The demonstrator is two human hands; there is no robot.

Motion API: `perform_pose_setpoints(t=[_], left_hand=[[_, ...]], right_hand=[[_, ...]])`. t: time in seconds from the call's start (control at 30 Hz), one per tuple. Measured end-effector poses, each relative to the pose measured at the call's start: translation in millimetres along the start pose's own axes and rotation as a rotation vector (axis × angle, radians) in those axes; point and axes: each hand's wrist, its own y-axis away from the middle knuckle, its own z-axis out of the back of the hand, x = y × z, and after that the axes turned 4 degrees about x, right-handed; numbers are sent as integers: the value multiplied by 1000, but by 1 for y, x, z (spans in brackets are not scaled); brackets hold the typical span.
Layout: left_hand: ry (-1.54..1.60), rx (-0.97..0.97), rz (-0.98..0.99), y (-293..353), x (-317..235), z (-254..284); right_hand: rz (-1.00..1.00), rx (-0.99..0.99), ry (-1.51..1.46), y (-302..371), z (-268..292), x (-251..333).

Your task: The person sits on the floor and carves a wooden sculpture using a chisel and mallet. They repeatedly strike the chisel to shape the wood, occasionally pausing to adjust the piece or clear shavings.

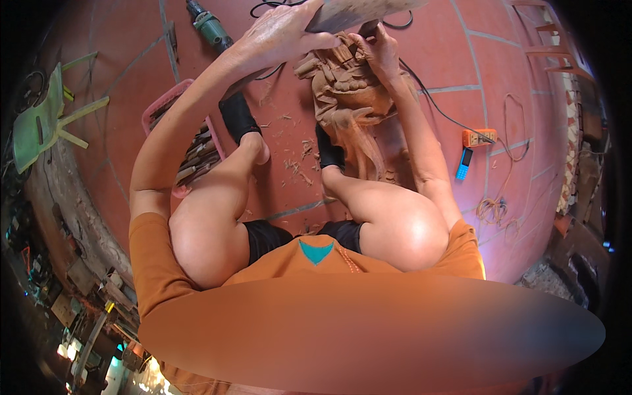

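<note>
A brown carved wood piece (355, 99) with deep folds and ridges stands on the floor by my right foot. At the top edge, my left hand (283, 31) is closed on a flat greyish slab (355, 13), its thumb stretched along the underside. The slab runs out of view at the top. My right hand (380, 56) rests against the upper end of the carving, its fingers closed round a short dark piece (368, 28) just under the slab. What kind of thing that piece is, I cannot make out.
A green power tool (210, 29) lies far left. Left of my left leg sits a pink crate (150, 112) with several long tools. Wood shavings (303, 164) litter the red floor. Right are an orange socket block (479, 137), cords and a blue phone (464, 164); a green chair (39, 125) stands left.
</note>
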Motion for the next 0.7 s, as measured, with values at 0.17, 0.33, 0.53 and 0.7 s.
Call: perform_pose_setpoints(t=[0.17, 0.33, 0.53, 0.7], left_hand=[[-74, -211, -167, -6, -6, -15], [-112, -67, -36, 2, 4, -10], [55, -7, 95, 7, -6, 6], [38, 5, 88, 8, -10, 11]], right_hand=[[-121, 83, -11, 1, 6, 9], [-131, 63, -193, 2, 11, 15], [-160, 21, -303, 1, 10, 13], [-111, 46, -132, -2, 5, 8]])
